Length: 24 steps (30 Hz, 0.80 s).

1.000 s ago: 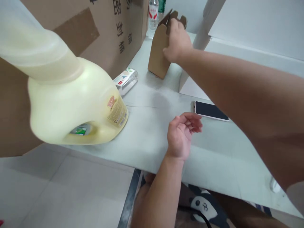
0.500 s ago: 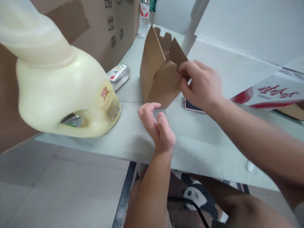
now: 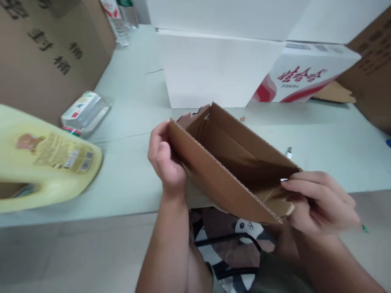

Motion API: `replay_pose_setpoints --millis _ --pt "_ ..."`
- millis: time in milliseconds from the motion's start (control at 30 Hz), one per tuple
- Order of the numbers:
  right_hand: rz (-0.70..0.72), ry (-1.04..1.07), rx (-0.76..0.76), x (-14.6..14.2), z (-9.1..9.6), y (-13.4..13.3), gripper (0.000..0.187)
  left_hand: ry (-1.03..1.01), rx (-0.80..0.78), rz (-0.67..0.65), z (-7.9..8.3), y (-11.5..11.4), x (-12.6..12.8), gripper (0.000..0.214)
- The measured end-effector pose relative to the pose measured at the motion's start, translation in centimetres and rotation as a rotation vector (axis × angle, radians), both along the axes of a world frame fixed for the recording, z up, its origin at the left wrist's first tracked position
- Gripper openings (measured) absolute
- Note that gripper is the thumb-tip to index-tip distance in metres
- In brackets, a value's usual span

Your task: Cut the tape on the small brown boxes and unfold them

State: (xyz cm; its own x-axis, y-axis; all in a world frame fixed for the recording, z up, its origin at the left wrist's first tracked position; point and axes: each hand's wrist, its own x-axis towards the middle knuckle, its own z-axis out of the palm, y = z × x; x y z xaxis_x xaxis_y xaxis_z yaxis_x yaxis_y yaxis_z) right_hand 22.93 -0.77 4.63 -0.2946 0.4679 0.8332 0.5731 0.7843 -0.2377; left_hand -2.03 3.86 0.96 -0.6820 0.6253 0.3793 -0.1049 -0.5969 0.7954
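Note:
I hold a small brown corrugated cardboard box (image 3: 226, 179) with both hands over the near edge of the table, its open top facing me. My left hand (image 3: 165, 162) is closed on the box's left end. My right hand (image 3: 317, 201) pinches the flaps at its right end. The inside of the box looks empty.
A pale yellow jug (image 3: 45, 158) lies at the left on the light table (image 3: 320, 130). A clear plastic pack (image 3: 84, 112) sits behind it beside a big brown carton (image 3: 45, 49). White boxes (image 3: 220, 69), one with red print (image 3: 305, 77), stand at the back. Bottles (image 3: 117, 18) stand far left.
My right hand brought the box from the back of the table toward me. My left hand has taken its other end, and the box is now tipped open toward me. My view swung right.

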Motion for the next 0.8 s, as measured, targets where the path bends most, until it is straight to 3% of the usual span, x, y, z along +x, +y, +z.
replay_pose_setpoints --millis 133,267,400,667,800 --pt "-0.010 0.007 -0.052 1.9 -0.4 0.2 0.054 -0.153 0.061 -0.063 0.7 1.1 1.6 0.031" --pt "-0.005 -0.044 -0.062 3.7 -0.7 0.6 0.049 -0.241 0.065 -0.055 1.3 1.7 2.2 0.037" --pt "-0.032 -0.002 -0.039 5.1 -1.8 1.0 0.048 -0.204 0.025 -0.100 1.7 2.0 2.7 0.037" --pt "0.009 -0.027 -0.069 5.4 -2.4 1.2 0.044 -0.102 -0.063 0.005 2.5 2.5 2.7 0.044" --pt "0.025 0.011 -0.044 4.9 -2.6 1.3 0.055 -0.035 -0.064 -0.073 2.3 2.4 2.1 0.045"
